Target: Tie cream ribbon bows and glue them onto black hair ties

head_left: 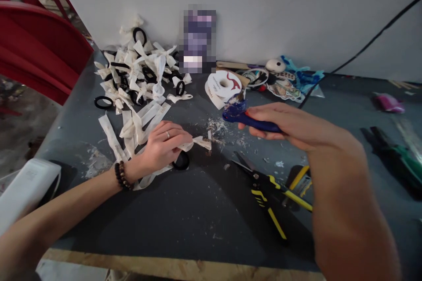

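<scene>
My left hand (169,142) is closed on a whitish ribbon bow (201,142), whose frayed end points right. Beneath it, a black hair tie (181,160) rests on the grey table. My right hand (273,120) is wrapped round a blue-handled tool (234,112), its rounded head smeared with whitish residue; its exact kind is unclear. The tool is held above the table, apart from the bow. Loose ribbon strips (110,136) lie around my left forearm. Yellow-and-black scissors (260,189) lie open below my right hand.
Finished-looking ribbon bows with hair ties (132,74) are heaped at the back left. A ribbon spool (224,84) stands near the wall, beside trinkets (286,79). Green-handled pliers (395,153) lie far right, a white box (29,189) at left. Pale scraps litter the middle.
</scene>
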A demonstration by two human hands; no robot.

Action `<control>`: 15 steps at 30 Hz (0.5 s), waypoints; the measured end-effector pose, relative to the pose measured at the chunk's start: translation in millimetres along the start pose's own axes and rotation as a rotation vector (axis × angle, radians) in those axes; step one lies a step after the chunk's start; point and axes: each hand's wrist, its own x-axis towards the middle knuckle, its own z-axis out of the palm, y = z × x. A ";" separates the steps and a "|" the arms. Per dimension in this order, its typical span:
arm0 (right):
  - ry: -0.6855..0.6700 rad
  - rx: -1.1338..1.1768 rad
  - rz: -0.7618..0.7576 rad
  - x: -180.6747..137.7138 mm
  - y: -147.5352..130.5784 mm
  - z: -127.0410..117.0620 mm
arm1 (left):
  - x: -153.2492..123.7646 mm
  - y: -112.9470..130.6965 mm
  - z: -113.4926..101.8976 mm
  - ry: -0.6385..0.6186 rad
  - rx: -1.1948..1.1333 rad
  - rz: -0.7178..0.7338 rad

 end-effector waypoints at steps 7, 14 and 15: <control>0.295 -0.500 -0.335 -0.7 -13.3 21.0 | -0.1 -2.5 -0.9 0.095 0.059 -0.016; 0.484 -0.756 -0.587 0.3 -9.7 35.0 | 0.0 -0.6 -2.9 0.124 0.069 0.027; 0.492 -0.775 -0.599 0.9 -9.0 35.3 | 0.3 -0.3 -3.1 0.125 0.070 0.026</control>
